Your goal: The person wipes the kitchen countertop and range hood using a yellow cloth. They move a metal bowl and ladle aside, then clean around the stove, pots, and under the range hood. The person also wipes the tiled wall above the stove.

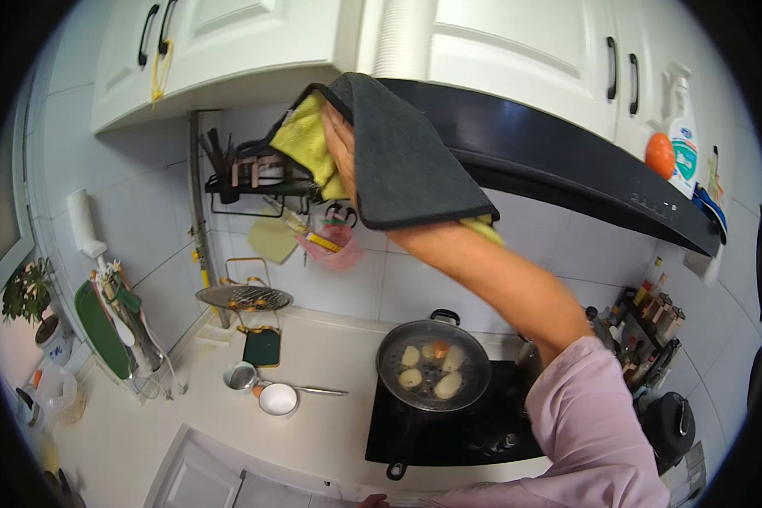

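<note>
My right hand (341,143) is raised at the left end of the black range hood (521,133), just below the white wall cabinets. It holds a two-sided cloth (413,159), dark grey on one face and yellow on the other. The cloth drapes over the wrist and hides most of the fingers. At the bottom edge, only a small part of my left hand (374,501) shows, too little to tell its pose. Below my right arm, a frying pan (387,387) with several pale food pieces (447,385) stands on the black cooktop (432,438).
A spray bottle (682,133) stands against the hood's right end. On the wall hangs a black rack (260,188) with utensils. The counter (216,438) bears a white bowl (278,400), a small cup (239,376) and a round rack (244,296). Seasoning bottles (657,308) crowd the right corner.
</note>
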Demonstrator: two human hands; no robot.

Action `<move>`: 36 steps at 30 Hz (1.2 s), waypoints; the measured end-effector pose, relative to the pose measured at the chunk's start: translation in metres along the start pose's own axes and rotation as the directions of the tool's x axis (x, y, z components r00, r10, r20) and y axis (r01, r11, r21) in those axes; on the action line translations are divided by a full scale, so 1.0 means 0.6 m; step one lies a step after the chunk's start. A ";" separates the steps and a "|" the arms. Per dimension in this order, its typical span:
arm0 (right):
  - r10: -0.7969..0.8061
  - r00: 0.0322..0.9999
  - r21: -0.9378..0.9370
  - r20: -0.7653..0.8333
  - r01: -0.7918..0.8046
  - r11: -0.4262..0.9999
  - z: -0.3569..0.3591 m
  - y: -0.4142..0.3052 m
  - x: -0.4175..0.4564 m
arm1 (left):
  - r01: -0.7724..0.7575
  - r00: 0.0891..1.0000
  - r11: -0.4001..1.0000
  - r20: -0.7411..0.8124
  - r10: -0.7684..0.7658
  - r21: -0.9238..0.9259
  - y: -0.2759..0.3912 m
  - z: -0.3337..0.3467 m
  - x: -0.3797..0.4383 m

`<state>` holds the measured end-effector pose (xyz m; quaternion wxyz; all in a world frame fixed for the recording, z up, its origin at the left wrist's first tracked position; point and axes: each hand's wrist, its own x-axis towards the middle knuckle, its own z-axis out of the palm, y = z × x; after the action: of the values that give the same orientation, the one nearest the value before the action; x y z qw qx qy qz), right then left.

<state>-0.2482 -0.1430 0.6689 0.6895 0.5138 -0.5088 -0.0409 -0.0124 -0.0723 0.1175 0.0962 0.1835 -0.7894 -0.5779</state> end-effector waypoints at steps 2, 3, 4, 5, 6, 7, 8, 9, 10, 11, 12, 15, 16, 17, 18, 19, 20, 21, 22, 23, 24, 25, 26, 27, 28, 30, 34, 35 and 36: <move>-0.003 0.997 0.151 -0.074 0.014 0.988 0.061 -0.064 0.049 | 0.086 0.979 0.991 -0.195 -0.065 0.099 -0.044 -0.053 -0.066; -0.045 0.998 0.132 -0.037 0.050 0.990 0.085 -0.066 0.050 | 0.072 0.976 0.997 -0.208 -0.064 0.029 -0.049 -0.046 -0.074; -0.089 0.996 0.093 0.025 0.087 0.992 0.116 -0.064 0.038 | 0.050 0.979 0.998 -0.198 -0.057 -0.042 -0.056 -0.037 -0.074; -0.111 0.991 0.067 0.074 0.107 0.992 0.153 -0.066 0.031 | 0.033 0.978 0.995 -0.200 -0.052 -0.097 -0.065 -0.038 -0.074; -0.132 0.985 0.037 0.110 0.129 0.991 0.188 -0.074 0.029 | -0.041 0.964 0.998 -0.262 0.053 0.049 -0.085 -0.033 -0.078; -0.142 0.978 0.008 0.154 0.143 0.990 0.215 -0.072 0.015 | -0.045 0.962 0.999 -0.267 0.051 0.028 -0.085 -0.028 -0.074; -0.140 0.975 0.001 0.172 0.142 0.990 0.238 -0.079 0.007 | -0.037 0.955 0.999 -0.293 0.041 0.017 -0.076 -0.033 -0.081; -0.130 0.976 0.019 0.173 0.129 0.991 0.247 -0.089 0.008 | -0.011 0.944 1.000 -0.330 0.012 0.005 -0.073 -0.036 -0.098; -0.120 0.979 0.040 0.165 0.115 0.993 0.255 -0.090 0.007 | -0.031 0.934 0.999 -0.354 0.038 0.025 -0.084 -0.037 -0.103; -0.120 0.981 0.057 0.152 0.113 0.992 0.265 -0.085 0.007 | -0.008 0.938 0.999 -0.347 -0.009 -0.046 -0.088 -0.036 -0.102; -0.125 0.980 0.072 0.155 0.115 0.991 0.268 -0.078 0.006 | 0.021 0.944 0.993 -0.325 -0.057 -0.112 -0.079 -0.042 -0.105; -0.131 0.983 0.138 0.130 0.113 0.984 0.264 -0.065 -0.016 | 0.002 0.956 0.994 -0.291 -0.033 -0.106 -0.080 -0.047 -0.105; -0.142 0.983 0.163 0.114 0.122 0.979 0.257 -0.061 -0.018 | -0.026 0.957 0.997 -0.291 0.004 -0.073 -0.086 -0.045 -0.099; -0.142 0.984 0.184 0.104 0.121 0.975 0.248 -0.051 -0.031 | -0.020 0.965 0.998 -0.263 0.005 -0.056 -0.096 -0.046 -0.087; -0.141 0.986 0.219 0.084 0.119 0.968 0.241 -0.052 -0.039 | -0.003 0.969 0.999 -0.248 -0.008 -0.043 -0.107 -0.047 -0.077; -0.142 0.987 0.249 0.069 0.121 0.961 0.231 -0.045 -0.055 | 0.014 0.974 0.999 -0.225 -0.020 -0.029 -0.104 -0.047 -0.072; -0.142 0.988 0.276 0.065 0.119 0.954 0.220 -0.035 -0.074 | -0.019 0.973 1.000 -0.229 0.013 -0.023 -0.100 -0.043 -0.063; -0.137 0.989 0.310 0.049 0.115 0.944 0.205 -0.027 -0.091 | -0.014 0.977 1.000 -0.215 0.013 -0.005 -0.087 -0.048 -0.060; -0.133 0.991 0.334 0.032 0.115 0.935 0.189 -0.011 -0.109 | -0.016 0.979 1.000 -0.203 0.018 0.010 -0.073 -0.050 -0.051; -0.113 0.993 0.356 0.025 0.097 0.929 0.172 0.004 -0.136 | -0.016 0.981 1.000 -0.194 0.020 0.024 -0.067 -0.051 -0.046; -0.098 0.995 0.377 0.023 0.082 0.923 0.150 0.023 -0.160 | -0.031 0.983 0.998 -0.182 0.039 0.047 -0.069 -0.052 -0.043; -0.114 0.988 0.337 0.101 0.074 0.939 0.109 0.078 -0.215 | -0.073 0.994 0.997 -0.080 0.072 -0.002 -0.071 -0.014 -0.004; -0.063 0.997 0.401 0.046 0.039 0.915 0.124 0.057 -0.224 | -0.009 0.991 1.000 -0.134 0.013 0.027 -0.078 -0.035 -0.028; -0.036 0.998 0.422 0.053 0.010 0.907 0.118 0.065 -0.247 | 0.009 0.992 1.000 -0.126 -0.006 0.017 -0.078 -0.028 -0.027; -0.020 0.997 0.423 0.073 -0.013 0.906 0.115 0.074 -0.271 | -0.006 0.995 1.000 -0.095 0.009 0.028 -0.075 -0.017 -0.020; 0.038 0.995 0.440 0.097 -0.077 0.895 0.117 0.084 -0.307 | -0.038 0.998 0.997 -0.049 0.041 0.060 -0.065 -0.005 -0.011; 0.152 0.984 0.494 0.097 -0.180 0.851 0.157 0.107 -0.317 | 0.256 0.957 0.942 -0.082 -0.279 -0.218 -0.017 0.021 -0.027; 0.199 0.975 0.522 0.102 -0.222 0.824 0.173 0.105 -0.312 | 0.231 0.963 0.953 -0.094 -0.253 -0.198 -0.024 0.022 -0.034; 0.235 0.966 0.553 0.108 -0.255 0.793 0.188 0.098 -0.299 | 0.201 0.969 0.963 -0.110 -0.223 -0.178 -0.029 0.019 -0.040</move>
<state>-0.4455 -0.0868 0.5892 0.4984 0.6228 -0.5719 0.1917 0.0085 -0.0573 0.0987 0.0993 0.2953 -0.7065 -0.6355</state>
